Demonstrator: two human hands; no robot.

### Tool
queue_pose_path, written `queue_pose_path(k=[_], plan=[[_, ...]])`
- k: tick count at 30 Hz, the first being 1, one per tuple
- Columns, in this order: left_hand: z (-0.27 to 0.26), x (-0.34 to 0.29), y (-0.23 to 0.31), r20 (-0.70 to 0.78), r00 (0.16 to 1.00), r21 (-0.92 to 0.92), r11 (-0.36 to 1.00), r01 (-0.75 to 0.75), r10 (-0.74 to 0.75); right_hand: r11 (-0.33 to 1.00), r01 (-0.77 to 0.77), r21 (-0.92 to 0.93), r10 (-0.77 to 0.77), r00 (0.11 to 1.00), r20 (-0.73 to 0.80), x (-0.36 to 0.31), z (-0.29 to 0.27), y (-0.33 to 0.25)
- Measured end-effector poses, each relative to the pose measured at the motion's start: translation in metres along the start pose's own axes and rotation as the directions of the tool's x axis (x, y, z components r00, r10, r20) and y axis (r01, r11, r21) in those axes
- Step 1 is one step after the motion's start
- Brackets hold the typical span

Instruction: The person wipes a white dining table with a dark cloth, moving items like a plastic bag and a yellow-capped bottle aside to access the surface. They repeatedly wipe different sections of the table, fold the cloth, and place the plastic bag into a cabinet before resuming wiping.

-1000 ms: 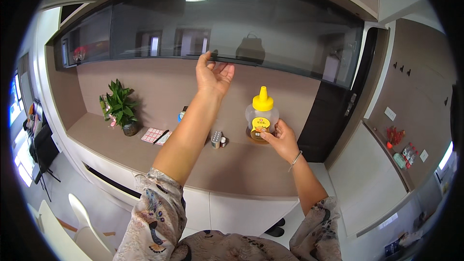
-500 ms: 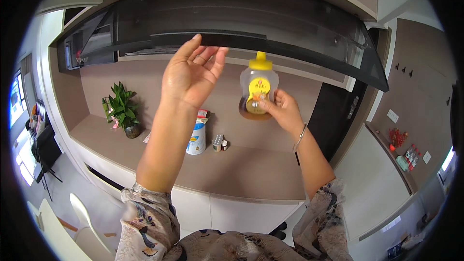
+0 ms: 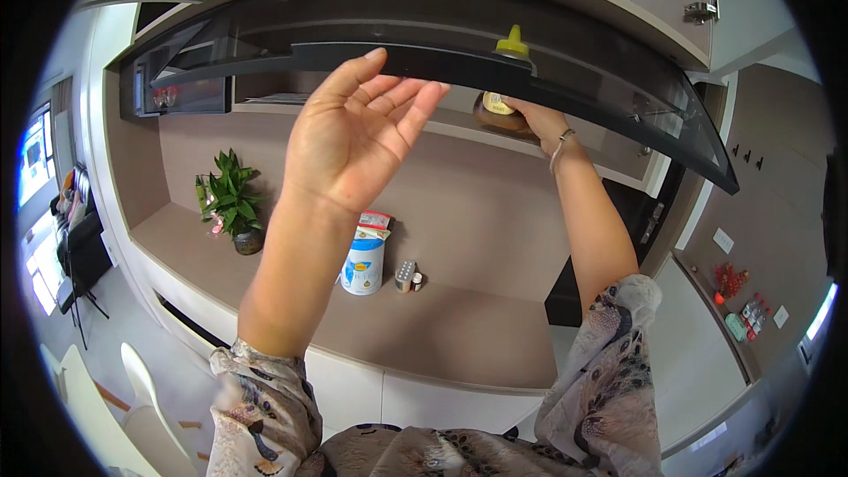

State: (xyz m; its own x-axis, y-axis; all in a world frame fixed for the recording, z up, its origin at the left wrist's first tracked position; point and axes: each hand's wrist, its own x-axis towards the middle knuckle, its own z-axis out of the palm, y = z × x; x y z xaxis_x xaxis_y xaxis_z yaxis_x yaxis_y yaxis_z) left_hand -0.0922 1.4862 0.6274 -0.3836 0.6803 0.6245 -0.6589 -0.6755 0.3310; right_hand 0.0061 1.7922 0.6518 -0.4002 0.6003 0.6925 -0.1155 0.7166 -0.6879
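My left hand (image 3: 358, 132) is raised palm up to the dark-framed glass cabinet door (image 3: 415, 57), which is tilted up. Its thumb lies against the front of the frame and its fingers are under the lower edge, holding the door. Behind the glass, my right hand (image 3: 539, 121) grips a squeeze bottle (image 3: 496, 121) with a pointed yellow cap and amber contents, upright at the cabinet shelf (image 3: 442, 117). The door frame crosses the middle of the bottle. Whether its base rests on the shelf I cannot tell.
On the counter (image 3: 442, 336) below stand a potted plant (image 3: 231, 194), a white and blue can (image 3: 363, 265) with a red packet (image 3: 374, 221) on or behind it, and two small containers (image 3: 408, 277). An open upper cabinet door (image 3: 751, 9) hangs at the right.
My right hand has carried the squeeze bottle up and in behind the glass door, to the shelf. My left hand stays at the door's edge.
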Motion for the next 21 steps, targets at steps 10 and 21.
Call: queue_pose_path(k=[10, 21], plan=[[-0.007, -0.008, -0.002, 0.032, 0.999, 0.073, 0.997, -0.020, 0.018, 0.893, 0.178, -0.414, -0.231, 0.970, -0.081, 0.070, 0.016, 0.028], [-0.053, 0.015, -0.043, -0.167, 0.985, 0.179, 0.981, 0.081, -0.051, 0.472, 0.077, -0.878, 0.219, 0.955, 0.201, 0.072, 0.000, 0.033]])
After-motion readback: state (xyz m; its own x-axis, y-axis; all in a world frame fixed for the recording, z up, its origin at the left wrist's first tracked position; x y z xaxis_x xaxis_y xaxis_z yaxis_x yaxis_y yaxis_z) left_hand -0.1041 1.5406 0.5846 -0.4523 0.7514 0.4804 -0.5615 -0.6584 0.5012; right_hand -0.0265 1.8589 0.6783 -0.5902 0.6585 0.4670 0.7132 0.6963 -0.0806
